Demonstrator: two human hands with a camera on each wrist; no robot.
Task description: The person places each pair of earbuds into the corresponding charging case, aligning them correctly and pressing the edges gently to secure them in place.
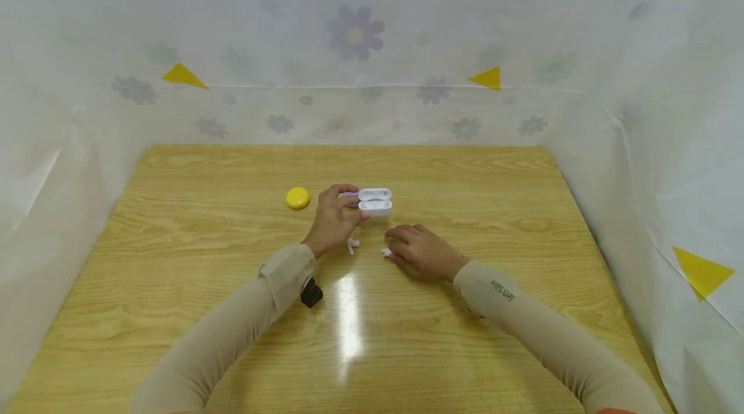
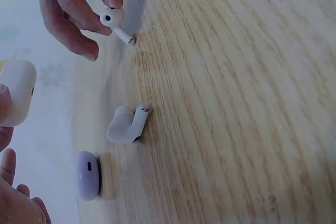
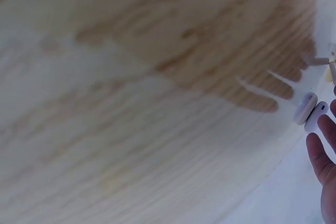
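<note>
My left hand [image 1: 336, 217] holds a white earbud case [image 1: 375, 207] by its side, lid raised, its inside facing the head camera. In the left wrist view, the white case [image 2: 21, 92] is partly cut off by the frame edge. My right hand [image 1: 423, 251] pinches a white earbud [image 2: 112, 18] between thumb and finger, its stem close to the tabletop. A second white earbud [image 1: 352, 245] lies on the table just below the left hand. Behind the left fingers sits a lilac case [image 2: 87, 176], mostly hidden in the head view.
A round yellow case [image 1: 298, 197] stands left of the left hand on the wooden table [image 1: 465, 188]. Flower-patterned white sheeting [image 1: 354, 110] hangs around the back and sides, with yellow triangles [image 1: 487, 78] on it. A black device [image 1: 311, 293] is at the left wrist.
</note>
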